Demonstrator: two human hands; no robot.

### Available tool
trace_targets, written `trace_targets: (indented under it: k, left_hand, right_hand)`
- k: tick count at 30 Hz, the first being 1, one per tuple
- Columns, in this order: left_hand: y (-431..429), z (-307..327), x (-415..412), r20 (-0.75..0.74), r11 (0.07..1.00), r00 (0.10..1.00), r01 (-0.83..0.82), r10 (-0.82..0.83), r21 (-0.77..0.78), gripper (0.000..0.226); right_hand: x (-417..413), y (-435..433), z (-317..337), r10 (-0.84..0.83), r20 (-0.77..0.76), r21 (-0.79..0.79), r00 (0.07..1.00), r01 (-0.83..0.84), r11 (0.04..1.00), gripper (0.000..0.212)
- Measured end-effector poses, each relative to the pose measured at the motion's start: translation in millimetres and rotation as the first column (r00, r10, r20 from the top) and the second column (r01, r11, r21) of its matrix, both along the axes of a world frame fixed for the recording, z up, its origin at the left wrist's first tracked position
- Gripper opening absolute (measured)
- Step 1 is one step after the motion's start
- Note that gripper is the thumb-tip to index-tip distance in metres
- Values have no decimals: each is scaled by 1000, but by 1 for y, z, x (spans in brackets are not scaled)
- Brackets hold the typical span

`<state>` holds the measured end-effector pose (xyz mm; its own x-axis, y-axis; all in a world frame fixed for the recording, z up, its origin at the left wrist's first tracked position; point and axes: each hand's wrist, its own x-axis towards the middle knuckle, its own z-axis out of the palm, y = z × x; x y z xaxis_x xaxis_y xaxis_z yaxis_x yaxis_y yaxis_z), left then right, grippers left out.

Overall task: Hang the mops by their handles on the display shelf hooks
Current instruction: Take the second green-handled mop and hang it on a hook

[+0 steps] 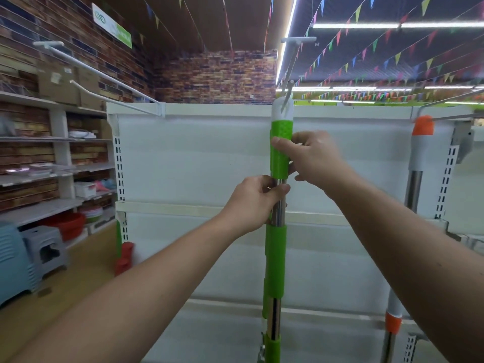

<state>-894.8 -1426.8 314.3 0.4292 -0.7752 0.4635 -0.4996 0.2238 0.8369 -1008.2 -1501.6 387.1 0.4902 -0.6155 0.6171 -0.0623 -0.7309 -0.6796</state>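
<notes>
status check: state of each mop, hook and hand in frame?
green mop: upright, white cap at the centre hook, seemingly threaded on.
centre hook: tip meets the green mop's cap.
left hand: grips the green mop's metal shaft.
right hand: holds the green mop's upper grip, blurred.
orange mop: upright, cap at the right hook, untouched.
left hook: bare.

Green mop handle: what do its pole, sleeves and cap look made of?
Pole: probably polished metal, given mirror-like reflections. Green sleeves: likely plastic, matte with a dotted grip texture. White cap: apparently smooth plastic, slightly glossy.
</notes>
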Motion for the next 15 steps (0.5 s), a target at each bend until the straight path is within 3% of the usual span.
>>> trace_targets:
  k: [15]
  left_hand:
    - [-54, -5, 34, 10, 999, 1000, -14, 14, 34, 21]
  right_hand:
    - [30, -36, 2, -36, -101, 30, 994, 40, 999, 54]
